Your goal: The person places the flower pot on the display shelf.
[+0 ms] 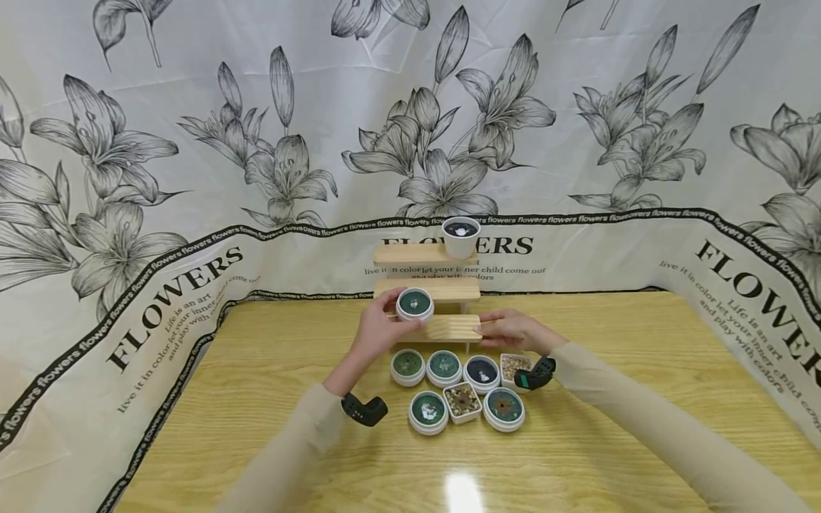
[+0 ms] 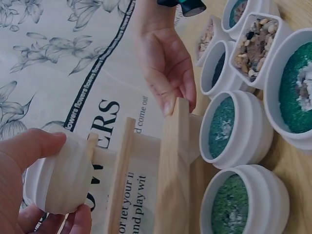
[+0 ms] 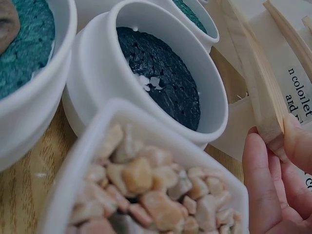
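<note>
The left hand (image 1: pixel 377 329) had its fingers curled round a small round white pot (image 1: pixel 415 304) filled with green, holding it just above the lowest step of a three-step wooden stand (image 1: pixel 428 291) near the back of the table (image 1: pixel 269 399). From the left wrist view the thumb and fingertips wrapped the pot's ribbed side, with the stand's slats just beside it.

On the stand's top step stood a taller white pot (image 1: pixel 461 237) with dark filling.

In front of the stand, seven more little white pots sat close together in two rows on the table: green-filled round ones (image 1: pixel 408 366), a dark-filled one (image 1: pixel 482 372) and two square ones holding pebbles (image 1: pixel 462 401).

The right hand (image 1: pixel 510 330) rested at the right end of the lowest step, its fingers lightly bent, fingertips and thumb pinching the plank's end, as the right wrist view showed. The dark-filled pot and a pebble pot lay just beside it.
</note>
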Demonstrator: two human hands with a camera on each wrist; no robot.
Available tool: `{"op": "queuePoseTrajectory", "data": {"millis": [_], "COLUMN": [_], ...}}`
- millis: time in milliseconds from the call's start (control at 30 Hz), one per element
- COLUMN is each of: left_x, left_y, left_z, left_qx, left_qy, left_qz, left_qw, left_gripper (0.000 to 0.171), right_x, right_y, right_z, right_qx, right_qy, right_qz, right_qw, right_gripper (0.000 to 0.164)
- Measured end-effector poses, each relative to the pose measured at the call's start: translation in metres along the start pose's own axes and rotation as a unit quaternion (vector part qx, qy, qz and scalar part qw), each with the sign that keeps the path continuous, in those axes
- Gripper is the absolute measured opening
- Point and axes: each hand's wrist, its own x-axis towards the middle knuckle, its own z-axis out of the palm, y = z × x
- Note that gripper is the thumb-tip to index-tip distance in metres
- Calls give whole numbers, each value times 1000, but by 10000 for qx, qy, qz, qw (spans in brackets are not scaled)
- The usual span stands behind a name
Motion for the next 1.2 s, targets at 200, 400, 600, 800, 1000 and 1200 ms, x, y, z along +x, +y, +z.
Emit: {"op": "queuePoseTrajectory", "data": {"millis": [200, 400, 600, 800, 1000, 1200], "left_x": [12, 20, 30, 39, 46, 54], "left_y": [9, 17, 21, 22, 19, 16], "left_z": [-1, -3, 0, 3, 2, 2], "left_qx": [-37, 110, 33, -172, -288, -432], "left_qy": [-86, -50, 71, 383, 716, 930], "left_qz": [156, 190, -77, -109, -162, -244], "left_qw": [9998, 9997, 9999, 9991, 9969, 9944], "left_gripper": [65, 64, 62, 65, 66, 68], "right_x": [0, 1, -3, -5, -5, -5], "right_y": [2, 1, 0, -2, -1, 1], "right_z": [0, -1, -3, -1, 0, -1], "right_qx": [100, 28, 3, 12, 39, 113], "right_qy": [17, 25, 21, -7, -78, -23], "right_qz": [35, 2, 8, -54, -94, -62], "right_qw": [9999, 10000, 10000, 10000, 9999, 9999], "right_gripper": [62, 62, 63, 61, 61, 60]}}
